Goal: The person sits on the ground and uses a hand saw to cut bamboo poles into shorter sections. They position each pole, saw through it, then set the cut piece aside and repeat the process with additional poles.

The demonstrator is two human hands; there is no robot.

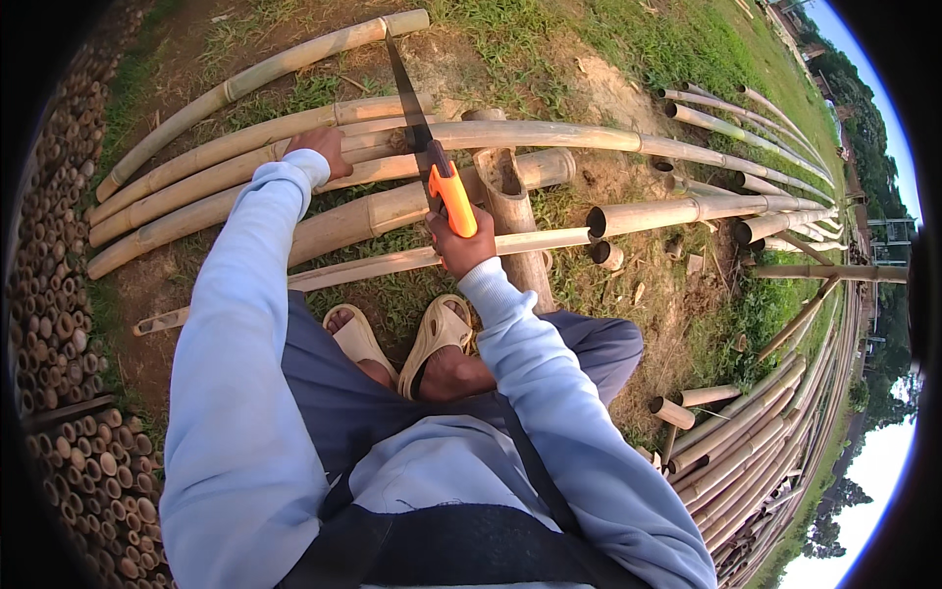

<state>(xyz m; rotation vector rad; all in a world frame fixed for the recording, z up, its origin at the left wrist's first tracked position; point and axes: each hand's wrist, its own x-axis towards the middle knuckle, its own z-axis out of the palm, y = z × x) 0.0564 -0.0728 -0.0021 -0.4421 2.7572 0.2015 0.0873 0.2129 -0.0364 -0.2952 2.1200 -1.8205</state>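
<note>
Grassy, trodden ground spread out under the work, bare brown earth showing between the tufts, with dark trees at the right rim. Over at the left, stacked bamboo ends made a wall of pale rings, many of them hollow.

The two hands were apart. The right hand was wrapped round the orange handle of a saw, which slanted up and leftward over the bamboo in front of the body. That full-fist hold seemed suited to steering the blade; whether its teeth touched anything could not be told. The left hand was on the bamboo poles to the left of the saw, perhaps to stop them rolling; how tightly its fingers were bent could not be made out. A thick bamboo stub with a scooped, open top stood among the poles, probably as a prop.

The poles were smooth, round and buff, ringed with raised joints, their bend partly due to the lens. One narrow split length ran just beyond the cream sandals. The saw's dark, flat blade narrowed toward its tip, and its handle looked like moulded plastic.
</note>
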